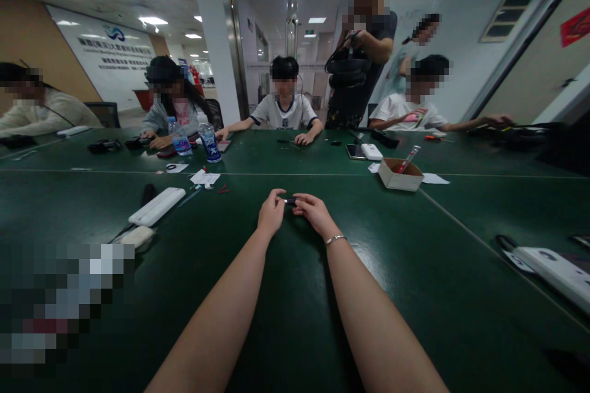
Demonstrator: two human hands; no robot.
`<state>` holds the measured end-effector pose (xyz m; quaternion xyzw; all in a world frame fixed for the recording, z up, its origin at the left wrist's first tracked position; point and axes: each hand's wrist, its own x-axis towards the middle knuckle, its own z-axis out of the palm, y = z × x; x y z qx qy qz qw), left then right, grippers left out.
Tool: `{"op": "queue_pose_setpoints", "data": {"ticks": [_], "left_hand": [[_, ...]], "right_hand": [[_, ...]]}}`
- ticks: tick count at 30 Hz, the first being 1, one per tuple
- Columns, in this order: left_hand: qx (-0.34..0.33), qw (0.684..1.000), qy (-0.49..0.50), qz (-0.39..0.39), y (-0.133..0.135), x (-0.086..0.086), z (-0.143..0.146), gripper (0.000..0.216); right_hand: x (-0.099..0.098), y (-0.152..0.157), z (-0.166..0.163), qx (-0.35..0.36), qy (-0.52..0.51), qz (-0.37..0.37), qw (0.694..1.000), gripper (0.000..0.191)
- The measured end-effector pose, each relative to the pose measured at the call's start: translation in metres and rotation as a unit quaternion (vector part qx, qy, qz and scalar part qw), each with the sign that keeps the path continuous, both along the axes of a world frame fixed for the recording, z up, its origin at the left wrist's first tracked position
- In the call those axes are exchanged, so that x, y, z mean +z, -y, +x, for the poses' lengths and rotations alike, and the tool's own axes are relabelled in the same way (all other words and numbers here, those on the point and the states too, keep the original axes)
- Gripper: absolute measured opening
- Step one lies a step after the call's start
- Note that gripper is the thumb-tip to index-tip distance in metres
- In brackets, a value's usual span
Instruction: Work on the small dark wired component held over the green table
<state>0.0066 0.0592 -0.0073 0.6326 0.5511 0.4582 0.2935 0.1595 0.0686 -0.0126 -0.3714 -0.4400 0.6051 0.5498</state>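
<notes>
Over the middle of the green table, my left hand (271, 211) and my right hand (314, 210) come close together around a small black stick with a silvery end (291, 201). It is too small to tell its exact kind; it resembles a USB stick. The fingers of my right hand are closed on its black part. At the silvery end, the thumb and index finger of my left hand pinch it, partly hiding that tip. Both forearms reach in from the near edge, and a silver bracelet (335, 239) circles my right wrist.
A white power strip (157, 206) lies to the left, another power strip (555, 270) at the right. Beyond my hands are a small open box (400, 175), paper scraps (205, 178) and a water bottle (209, 142). Several people sit or stand across the table (258, 156).
</notes>
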Motion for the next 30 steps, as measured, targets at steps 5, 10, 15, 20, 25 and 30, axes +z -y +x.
{"op": "queue_pose_setpoints", "data": {"ticks": [5, 10, 15, 20, 25, 30], "left_hand": [[-0.009, 1.0, -0.006, -0.021, 0.0028, 0.0035, -0.0003, 0.031], [-0.001, 1.0, -0.001, -0.01, 0.0024, 0.0036, -0.0004, 0.029], [-0.001, 1.0, 0.001, -0.025, 0.0016, 0.0033, -0.0004, 0.032], [0.01, 1.0, 0.008, -0.018, 0.0017, 0.0033, -0.0005, 0.029], [0.003, 1.0, 0.003, -0.028, -0.0004, 0.0007, -0.0002, 0.03], [0.008, 1.0, 0.003, -0.015, -0.0004, 0.0004, -0.0002, 0.028]], "right_hand": [[-0.0006, -0.0008, -0.0003, -0.002, 0.002, 0.0, 1.0, 0.026], [-0.0001, -0.0003, -0.0003, -0.001, -0.001, 0.003, 1.0, 0.026], [0.0003, 0.0002, -0.0002, 0.001, 0.0, 0.002, 1.0, 0.026], [0.0003, 0.0001, -0.0006, -0.002, -0.001, 0.001, 1.0, 0.026], [0.0005, 0.0004, -0.0006, -0.002, 0.001, 0.002, 1.0, 0.026], [0.0009, 0.0014, 0.0002, 0.001, 0.0, 0.007, 1.0, 0.026]]}}
